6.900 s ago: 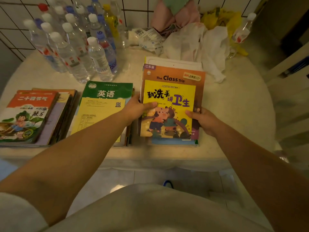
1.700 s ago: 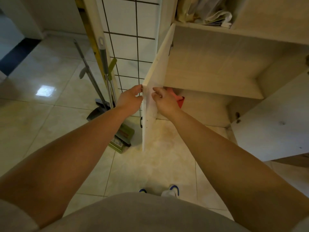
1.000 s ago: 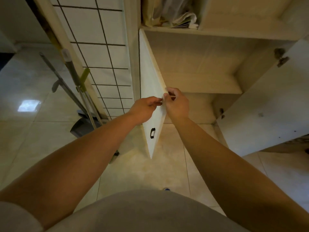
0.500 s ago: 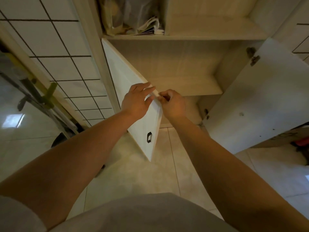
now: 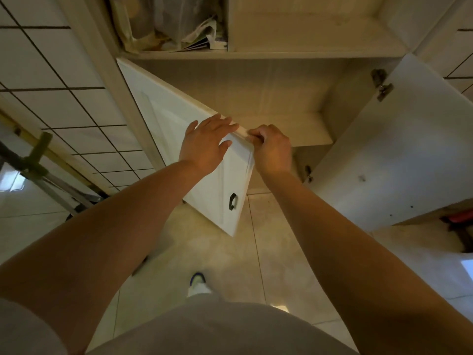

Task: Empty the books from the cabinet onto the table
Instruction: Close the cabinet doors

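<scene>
Holding the top edge of the white panelled left cabinet door (image 5: 204, 160), the person works with both hands in the single head view. The left hand (image 5: 204, 147) lies flat and open on the door's outer face; the right hand (image 5: 272, 149) is curled shut over the door's top corner from the inside. No book is in either hand.

The pale wooden cabinet (image 5: 281, 98) stands at twelve o'clock. Its lower compartment, with one bare shelf (image 5: 302, 131), shows no books, so the emptying looks finished there; the table is out of sight. At eleven o'clock, the upper compartment holds a heap of crumpled bags and papers (image 5: 174, 24); whether any book lies among them I cannot tell.

Counted: two doors, the second white door (image 5: 399, 155) swung wide at three o'clock; one black door handle (image 5: 232, 201); two hands; one white shoe (image 5: 198, 283) at six o'clock.
</scene>
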